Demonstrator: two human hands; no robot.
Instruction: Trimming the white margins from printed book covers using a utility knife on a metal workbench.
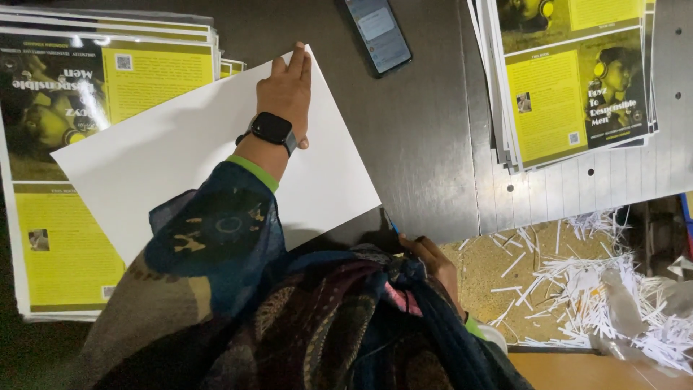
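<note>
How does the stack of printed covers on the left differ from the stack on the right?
The left stack lies with its print upside down to the camera; the right stack reads upright. The left stack is partly covered by a blank white sheet, pressed flat by the left hand; the right stack is uncovered and untouched. The right stack is fanned at its left edge; the left one sits squarer. Both show the same yellow and dark cover design on the dark table.

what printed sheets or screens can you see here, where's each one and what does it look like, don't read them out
Left stack of printed covers: far left, rectangular, yellow and dark panels, partly under the blank white sheet that the left hand presses.
Right stack of printed covers: upper right, fanned, yellow and dark.
Phone: top centre on the dark table, slim rectangle, lit bluish screen.
Smartwatch: left wrist, black square face, dark.
</note>
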